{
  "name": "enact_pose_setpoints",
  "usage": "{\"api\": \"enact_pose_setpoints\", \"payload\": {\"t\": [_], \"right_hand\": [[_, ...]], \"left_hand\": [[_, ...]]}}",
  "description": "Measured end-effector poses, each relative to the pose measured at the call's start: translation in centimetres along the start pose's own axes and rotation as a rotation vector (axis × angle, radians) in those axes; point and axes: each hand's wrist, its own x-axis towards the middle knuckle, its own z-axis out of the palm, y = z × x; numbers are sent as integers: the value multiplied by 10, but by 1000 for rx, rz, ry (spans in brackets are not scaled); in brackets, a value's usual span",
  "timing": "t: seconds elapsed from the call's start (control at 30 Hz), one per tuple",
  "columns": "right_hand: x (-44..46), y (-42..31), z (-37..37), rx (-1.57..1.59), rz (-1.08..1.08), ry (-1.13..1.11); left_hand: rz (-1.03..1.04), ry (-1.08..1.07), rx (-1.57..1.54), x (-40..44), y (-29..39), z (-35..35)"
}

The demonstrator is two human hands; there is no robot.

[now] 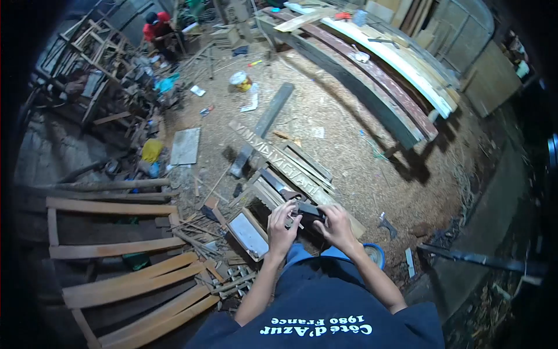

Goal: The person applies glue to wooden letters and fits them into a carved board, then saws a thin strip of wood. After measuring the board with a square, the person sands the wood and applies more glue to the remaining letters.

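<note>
Both my hands are close together in front of my dark shirt, around a small dark block-like object (pixel 308 210). My left hand (pixel 282 225) has its fingers curled at the object's left end. On the right end, my right hand (pixel 337 225) grips with thumb and fingers. Just beyond them lies a long wooden board with carved raised letters (pixel 279 161), resting slantwise over other wood pieces. A wooden box with a pale flat panel (pixel 248 234) sits to the left of my left hand.
Wooden frames (pixel 116 249) lie at the lower left. A long workbench with planks (pixel 349 75) spans the upper right. A person in red (pixel 158 32) crouches at the upper left. A bucket (pixel 240 80) and a grey beam (pixel 272 110) are on the shavings-covered floor.
</note>
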Motion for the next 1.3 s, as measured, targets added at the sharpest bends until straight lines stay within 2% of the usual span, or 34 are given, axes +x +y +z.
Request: {"api": "enact_pose_setpoints", "payload": {"t": [0.07, 0.13, 0.17, 0.2, 0.4, 0.63, 0.67, 0.87, 0.97, 1.03, 1.1, 1.2, 1.3], "right_hand": [[-12, -5, 17, -67, 30, 42], [-18, -6, 37, -54, 177, 139], [-16, -21, 37, -34, 278, 89], [-19, -14, 52, -49, 290, 124], [11, -22, 108, -15, 298, -82], [53, 54, 214, -168, 94, -264], [60, 71, 236, -145, 156, -345], [93, 150, 359, -223, 170, -258], [100, 183, 416, -192, 150, -92], [94, 211, 456, -204, 149, -66], [71, 235, 481, -456, 180, -250], [64, 242, 482, -480, 129, -174], [70, 226, 455, -455, 107, -193]], "left_hand": [[55, -75, -36, 4, -22, -7], [123, -155, -21, 7, -49, -21], [116, -188, -24, 8, -61, -28], [115, -226, -15, 7, -74, -38], [-110, -120, 18, -26, -166, -58], [-347, -16, 19, -61, -219, -56], [-364, -43, 41, -66, -230, -55], [-501, -48, 83, -82, -299, -21], [-518, -91, 85, -82, -331, 9], [-550, -102, 58, -76, -339, 27], [-602, -102, 38, -77, -338, 47], [-642, -49, -11, -72, -316, 61], [-625, -49, -66, -73, -294, 72]]}}
